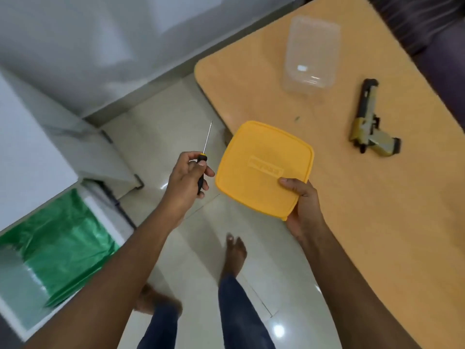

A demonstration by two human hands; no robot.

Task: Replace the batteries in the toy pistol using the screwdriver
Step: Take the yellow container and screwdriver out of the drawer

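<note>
Denim trouser legs (236, 306) and bare feet (235, 255) nearest, on glossy pale floor tiles (264, 248). Green plastic sheet (57, 243) at lower left, against a white unit (30, 147).

Left hand (187, 177): fingers curled round the black handle of the screwdriver (202, 167), thumb laid along the yellow-banded collar. Thin metal shaft pointing up and away, over the floor, clear of the desk (377, 197).

Right hand (305, 207): gripping the near right corner of a yellow square lid (261, 167), thumb pressed on the top face, remaining fingers hidden underneath. Lid held roughly flat, raised lettering on top too blurred to read, positioned over the desk's near left edge and just beside the left hand.

Desk: light orange-tan surface with rounded corner, occupying the right side of the view.

Toy pistol (370, 119): lying on its side on the desk, beyond and to the right of the lid, well apart from both hands. Tan and black body, barrel pointing away, grip toward the right. Untouched.

Clear plastic container (310, 56): farther back on the desk, left of the pistol, open top, without lid. Contents not discernible.

Small dark speck (297, 118) on the desk between lid and container.

Dark upholstered seat (437, 46) at far right, beyond the desk edge.
</note>
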